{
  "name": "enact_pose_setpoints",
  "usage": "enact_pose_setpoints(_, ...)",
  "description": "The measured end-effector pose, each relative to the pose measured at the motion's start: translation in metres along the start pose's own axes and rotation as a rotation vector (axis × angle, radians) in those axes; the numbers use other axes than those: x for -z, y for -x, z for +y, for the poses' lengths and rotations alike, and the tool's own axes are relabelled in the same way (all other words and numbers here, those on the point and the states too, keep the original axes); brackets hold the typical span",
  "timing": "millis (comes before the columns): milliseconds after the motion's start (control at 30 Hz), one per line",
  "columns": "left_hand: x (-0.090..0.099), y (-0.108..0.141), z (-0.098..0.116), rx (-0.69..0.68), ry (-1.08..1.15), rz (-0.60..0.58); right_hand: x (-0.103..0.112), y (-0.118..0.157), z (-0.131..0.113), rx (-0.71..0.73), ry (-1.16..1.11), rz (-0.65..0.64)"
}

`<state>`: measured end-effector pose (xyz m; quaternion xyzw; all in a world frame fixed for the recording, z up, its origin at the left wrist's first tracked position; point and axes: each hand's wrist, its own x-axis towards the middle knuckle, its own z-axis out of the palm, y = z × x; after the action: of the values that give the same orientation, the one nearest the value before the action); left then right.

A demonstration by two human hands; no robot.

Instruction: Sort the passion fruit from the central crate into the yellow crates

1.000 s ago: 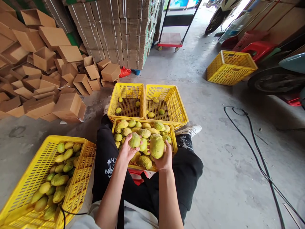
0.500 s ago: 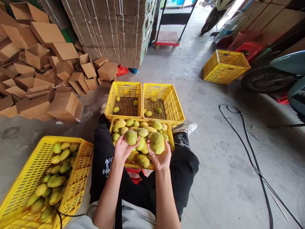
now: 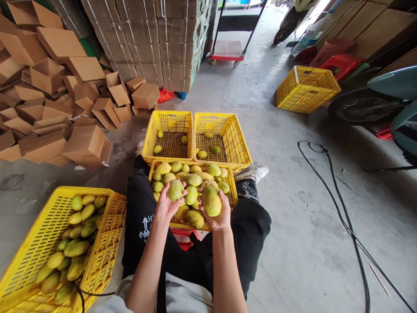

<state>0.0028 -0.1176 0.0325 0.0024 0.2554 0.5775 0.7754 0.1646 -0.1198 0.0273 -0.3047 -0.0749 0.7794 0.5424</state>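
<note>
with bent fingers, the left hand (image 3: 165,203) is gripping a round green fruit (image 3: 175,190), the right hand (image 3: 220,215) an oval yellow-green fruit (image 3: 211,201).

A platform cart (image 3: 228,48) stands near stacked cardboard (image 3: 153,48).

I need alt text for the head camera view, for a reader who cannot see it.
A person's left hand holds a green-yellow fruit and the right hand a larger one, above a yellow crate of similar fruit. Two shallowly filled crates with a few fruits each stand just beyond; another crate of fruit and piled cardboard boxes are at left.
</note>
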Motion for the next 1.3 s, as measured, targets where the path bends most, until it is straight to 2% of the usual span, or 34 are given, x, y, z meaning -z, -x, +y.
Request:
enact_pose_setpoints(200,-0.001,0.001,0.0,0.0,-0.02,0.006,0.001,0.0,-0.002,0.005,0.003,0.067)
enact_pose_setpoints(400,0.0,0.003,0.002,0.036,-0.029,-0.009,0.008,-0.001,-0.002,-0.015,-0.091,-0.016)
enact_pose_setpoints(567,-0.001,0.004,0.0,0.095,0.016,-0.013,0.011,0.0,-0.002,-0.041,-0.128,0.014)
enact_pose_setpoints(700,-0.001,0.004,-0.004,0.076,0.06,-0.018,0.01,0.002,-0.002,-0.06,-0.1,-0.003)
enact_pose_setpoints(867,0.006,0.002,-0.006,0.051,-0.039,-0.054,0.002,0.004,-0.002,0.01,-0.006,-0.037)
enact_pose_setpoints(1100,0.008,-0.002,-0.009,0.022,-0.142,-0.104,0.001,0.002,0.0,0.03,0.054,-0.045)
enact_pose_setpoints(1300,0.002,0.001,-0.008,0.075,-0.088,-0.013,-0.001,0.007,0.0,0.013,-0.052,-0.116)
